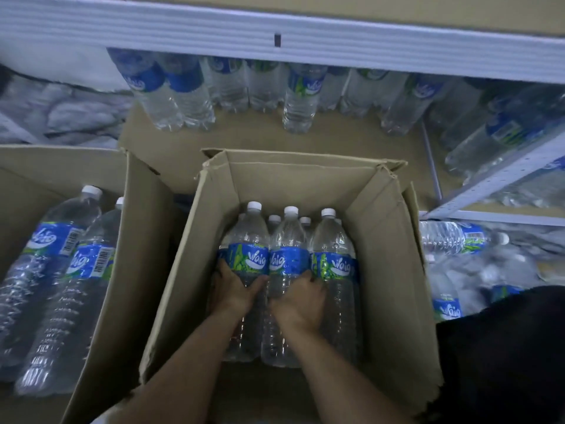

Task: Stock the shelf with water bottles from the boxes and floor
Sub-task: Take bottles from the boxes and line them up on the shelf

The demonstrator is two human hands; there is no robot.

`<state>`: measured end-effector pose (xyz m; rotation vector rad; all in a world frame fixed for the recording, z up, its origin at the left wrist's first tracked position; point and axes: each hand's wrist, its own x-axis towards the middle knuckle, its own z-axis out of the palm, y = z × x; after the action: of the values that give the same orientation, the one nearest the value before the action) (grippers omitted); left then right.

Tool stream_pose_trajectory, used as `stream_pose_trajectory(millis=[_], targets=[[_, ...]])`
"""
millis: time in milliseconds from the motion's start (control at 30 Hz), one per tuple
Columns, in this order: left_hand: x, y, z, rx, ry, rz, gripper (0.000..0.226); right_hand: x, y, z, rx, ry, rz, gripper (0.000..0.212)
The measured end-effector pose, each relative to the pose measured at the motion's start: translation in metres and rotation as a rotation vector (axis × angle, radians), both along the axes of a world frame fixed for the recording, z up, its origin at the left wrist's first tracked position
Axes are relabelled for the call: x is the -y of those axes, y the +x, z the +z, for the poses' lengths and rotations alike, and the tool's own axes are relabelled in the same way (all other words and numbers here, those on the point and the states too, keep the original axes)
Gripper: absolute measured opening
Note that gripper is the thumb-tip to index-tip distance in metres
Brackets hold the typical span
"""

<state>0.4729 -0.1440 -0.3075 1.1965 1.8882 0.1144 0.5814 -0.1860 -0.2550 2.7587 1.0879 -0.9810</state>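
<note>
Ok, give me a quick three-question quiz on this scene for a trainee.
1. True or false: the left hand is empty.
2. How many bottles show in the left box? A one, B two, C five.
3. Fill in: the right hand grips a bottle in the ___ box.
Key: 1 false; 2 B; 3 middle box.
</note>
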Motion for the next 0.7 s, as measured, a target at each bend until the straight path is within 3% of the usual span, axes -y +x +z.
stream_pose_trajectory(millis=[200,333,367,567,700], targets=[[0.002,-0.012,0.005,0.090,-0.080,-0.022,0.119,-0.008,0.005,0.005,-0.180,-0.073,-0.126,0.059],[-0.003,-0.017,-0.006,0.185,-0.131,0.068,0.124,-0.001,0.012,0.006,-0.228,-0.065,-0.041,0.030],[-0.005,-0.018,-0.010,0.194,-0.140,0.089,0.128,0.001,0.011,0.003,-0.237,-0.056,-0.045,0.035],[-0.008,-0.025,-0.038,0.212,-0.175,0.155,0.138,0.003,0.002,-0.008,-0.300,-0.035,-0.148,0.113],[-0.001,-0.013,0.005,0.223,-0.134,0.132,0.135,0.003,0.008,-0.014,-0.346,-0.049,-0.179,0.124]])
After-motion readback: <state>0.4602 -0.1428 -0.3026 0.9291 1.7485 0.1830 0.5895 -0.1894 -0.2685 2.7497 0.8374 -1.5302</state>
